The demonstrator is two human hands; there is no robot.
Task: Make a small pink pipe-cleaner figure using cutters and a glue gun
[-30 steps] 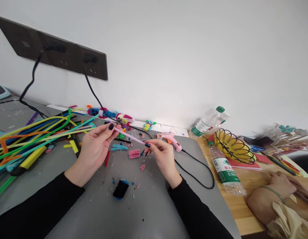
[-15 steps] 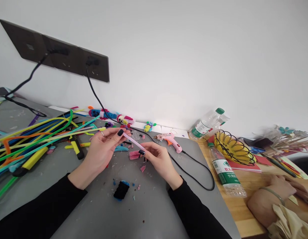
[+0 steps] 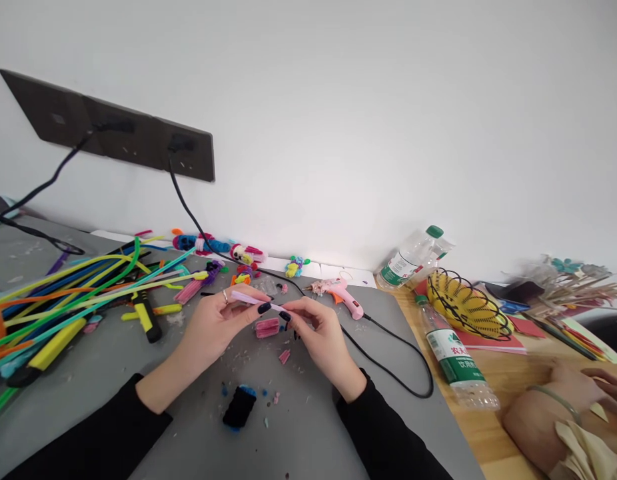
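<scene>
A short pale lilac pipe cleaner (image 3: pixel 246 298) spans the space between my two hands above the grey mat. My left hand (image 3: pixel 211 337) pinches it with thumb and fingers, one end jutting out past them. Close beside, my right hand (image 3: pixel 324 337) pinches the other end, the dark-nailed thumbs almost touching. Beneath the hands lie a bundle of pink pipe-cleaner pieces (image 3: pixel 267 327) and a smaller pink tuft (image 3: pixel 284 357). Nearer to me sits a black fuzzy block (image 3: pixel 239 407) with blue edges.
Loose pipe cleaners (image 3: pixel 88 287) and yellow-black cutters (image 3: pixel 147 317) spread at left. A pink glue gun (image 3: pixel 344 297) with a black cord lies behind my right hand. Right are water bottles (image 3: pixel 456 360), a yellow basket (image 3: pixel 463 303) and another person's arm (image 3: pixel 548 413). Small pipe-cleaner figures (image 3: pixel 296 266) line the wall.
My hands have come closer together along the pipe cleaner; my left grip has shifted toward the right hand, leaving more of the end free. The view has tilted slightly upward.
</scene>
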